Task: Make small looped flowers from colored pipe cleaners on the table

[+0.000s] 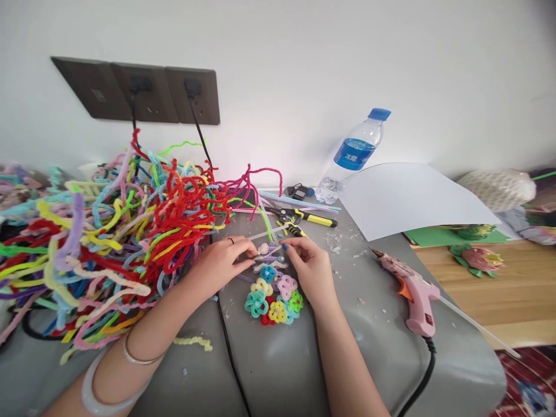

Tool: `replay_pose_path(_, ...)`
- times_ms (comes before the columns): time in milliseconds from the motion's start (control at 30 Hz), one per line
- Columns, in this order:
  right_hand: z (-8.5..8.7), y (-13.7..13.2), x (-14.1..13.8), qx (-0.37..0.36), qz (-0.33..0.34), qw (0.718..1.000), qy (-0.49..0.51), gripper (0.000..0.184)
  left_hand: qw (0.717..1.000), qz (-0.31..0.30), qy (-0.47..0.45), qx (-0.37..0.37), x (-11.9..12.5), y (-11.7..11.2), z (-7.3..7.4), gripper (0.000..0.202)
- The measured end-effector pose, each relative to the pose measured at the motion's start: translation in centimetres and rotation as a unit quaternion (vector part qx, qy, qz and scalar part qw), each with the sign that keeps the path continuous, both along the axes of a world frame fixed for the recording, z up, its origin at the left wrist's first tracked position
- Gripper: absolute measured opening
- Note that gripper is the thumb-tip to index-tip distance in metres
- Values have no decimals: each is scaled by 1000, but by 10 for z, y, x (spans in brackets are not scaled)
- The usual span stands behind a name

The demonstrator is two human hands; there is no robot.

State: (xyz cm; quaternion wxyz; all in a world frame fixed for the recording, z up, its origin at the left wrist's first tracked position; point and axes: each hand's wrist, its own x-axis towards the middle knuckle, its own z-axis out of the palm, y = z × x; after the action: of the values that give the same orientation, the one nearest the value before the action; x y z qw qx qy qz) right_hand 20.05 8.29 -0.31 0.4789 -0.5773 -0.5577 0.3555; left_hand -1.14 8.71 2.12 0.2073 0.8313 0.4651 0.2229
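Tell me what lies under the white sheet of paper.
Beneath the lower edge of the white sheet, a green sheet pokes out over the wooden surface. Whatever lies further under is covered and can't be seen.

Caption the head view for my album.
Left hand and right hand work beside colorful fuzzy flowers, a pink glue gun to the right.
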Motion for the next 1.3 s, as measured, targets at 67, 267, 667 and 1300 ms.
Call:
replay_pose_path(67, 0, 0, 0, -1, 0, 1000, 3, 21, 1000, -3, -2, 5, -1, 0, -1, 12)
replay_pose_path(267, -2, 0, -1, -5, -1, 1000, 9, 21, 1000, 0, -1, 15, -1, -1, 1, 12)
replay_pose_path(667, -3, 1, 2, 6, 17, 998, 54, 23, 995, -9, -86, 52, -1, -2, 5, 12)
replay_pose_path(1300, -3, 0, 4, 14, 33, 997, 73, 21, 987, -41, -75, 134, -4, 0, 5, 14)
